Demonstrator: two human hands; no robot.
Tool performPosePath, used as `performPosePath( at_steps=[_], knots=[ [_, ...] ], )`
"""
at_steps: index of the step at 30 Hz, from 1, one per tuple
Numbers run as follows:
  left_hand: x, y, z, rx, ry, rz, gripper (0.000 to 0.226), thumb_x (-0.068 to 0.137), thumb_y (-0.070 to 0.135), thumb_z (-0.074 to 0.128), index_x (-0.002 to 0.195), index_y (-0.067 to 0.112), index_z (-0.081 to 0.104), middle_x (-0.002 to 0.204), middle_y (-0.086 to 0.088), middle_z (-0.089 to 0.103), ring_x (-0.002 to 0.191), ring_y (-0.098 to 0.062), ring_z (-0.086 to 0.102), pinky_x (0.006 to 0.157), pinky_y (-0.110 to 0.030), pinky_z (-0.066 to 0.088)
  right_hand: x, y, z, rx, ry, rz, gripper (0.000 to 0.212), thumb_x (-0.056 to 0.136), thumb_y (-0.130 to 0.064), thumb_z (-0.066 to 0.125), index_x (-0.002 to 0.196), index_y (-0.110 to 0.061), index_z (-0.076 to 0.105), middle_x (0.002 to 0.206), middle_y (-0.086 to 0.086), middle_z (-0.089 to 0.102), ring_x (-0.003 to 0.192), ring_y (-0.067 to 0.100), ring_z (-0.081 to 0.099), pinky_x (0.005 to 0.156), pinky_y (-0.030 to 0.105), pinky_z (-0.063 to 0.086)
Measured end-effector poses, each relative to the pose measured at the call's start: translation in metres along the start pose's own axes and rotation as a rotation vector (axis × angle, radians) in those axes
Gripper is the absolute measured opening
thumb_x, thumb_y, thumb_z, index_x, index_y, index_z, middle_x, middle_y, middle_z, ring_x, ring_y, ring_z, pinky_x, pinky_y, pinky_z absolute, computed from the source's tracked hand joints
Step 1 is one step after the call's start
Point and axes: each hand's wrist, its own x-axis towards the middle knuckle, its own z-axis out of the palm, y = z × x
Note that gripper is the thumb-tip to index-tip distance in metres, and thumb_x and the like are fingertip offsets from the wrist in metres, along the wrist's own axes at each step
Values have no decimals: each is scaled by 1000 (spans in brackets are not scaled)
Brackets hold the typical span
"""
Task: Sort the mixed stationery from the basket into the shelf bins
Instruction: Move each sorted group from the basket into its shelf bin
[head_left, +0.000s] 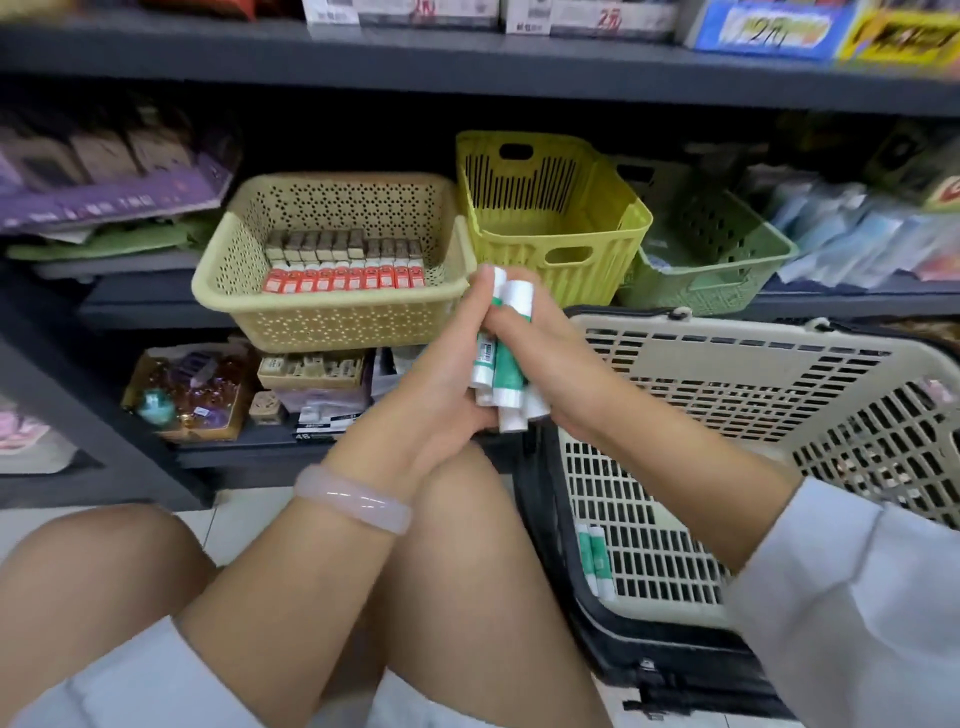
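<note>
Person, seen from own head: left hand (441, 384) and right hand (550, 364), both bare, no rings visible. Left wrist carries one smooth, rounded, pale pink translucent bangle (353, 499); the left forearm is uncovered, while the right arm has a loose pale grey-blue sleeve (852, 597) ending short of the wrist, at the near right. Bare knees at the near left and centre, with a hem of pale grey-blue cloth (145, 680) along the near edge.
</note>
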Motion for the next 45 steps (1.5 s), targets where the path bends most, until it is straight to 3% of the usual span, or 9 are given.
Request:
performPosePath(
  at_steps=[2,6,12,18,21,26,32,42,45],
  knots=[
    [-3,7,0,-43,-6,33,45,86,60,43,95,21,65,86,1,70,85,-12,68,76,-35,54,4,-5,7,-229,62,-98,15,97,-24,41,109,-28,50,97,-8,57,92,-1,56,81,19,45],
    [9,19,1,-55,6,174,42,91,41,46,122,13,54,115,-7,65,107,-15,62,93,-35,49,26,-14,5,-599,158,-247,39,103,-21,19,128,-18,48,120,1,50,118,16,41,106,40,28],
    [49,36,-9,-157,-7,179,8,88,14,57,88,20,63,72,1,71,66,-10,69,49,-23,52,72,-25,1,-266,283,-257,45,92,-22,24,123,-12,54,111,0,54,106,7,48,96,24,37],
    [66,48,-10,-246,56,109,20,79,0,60,92,15,59,68,-1,70,57,-12,67,47,-24,52,92,-22,-17,-276,341,-356,40,90,-27,25,110,-11,56,100,1,56,99,13,52,91,31,42],
    [65,52,-9,-301,116,99,24,77,0,63,94,14,56,83,-7,68,59,-16,69,47,-28,53,97,-16,-51,-704,389,-414,32,95,-23,34,113,-13,59,106,-2,57,105,12,51,96,32,37],
    [62,57,-1,-376,186,129,24,78,2,63,97,12,53,98,-12,61,75,-22,66,51,-30,55,88,8,-100,-1466,82,-199,35,95,-33,45,127,-19,50,119,-1,57,120,20,45,112,44,7],
    [54,53,6,-436,263,173,13,83,4,60,91,10,51,96,-13,60,77,-21,64,67,-33,55,66,10,-107,-1426,55,-384,27,96,-18,45,120,-16,56,104,1,62,105,24,52,107,38,15],
    [48,38,10,-422,317,230,13,83,6,62,92,10,53,90,-10,61,77,-20,64,58,-30,54,48,-1,-114,-1190,82,-513,32,94,-21,47,126,-21,54,119,0,53,117,18,44,106,39,21],
    [55,38,15,-421,312,230,14,83,6,61,92,11,52,91,-11,60,78,-21,64,60,-31,55,43,-4,-109,-974,123,-518,26,94,-15,47,117,-15,59,115,0,55,113,14,47,101,28,31]
  ],
)
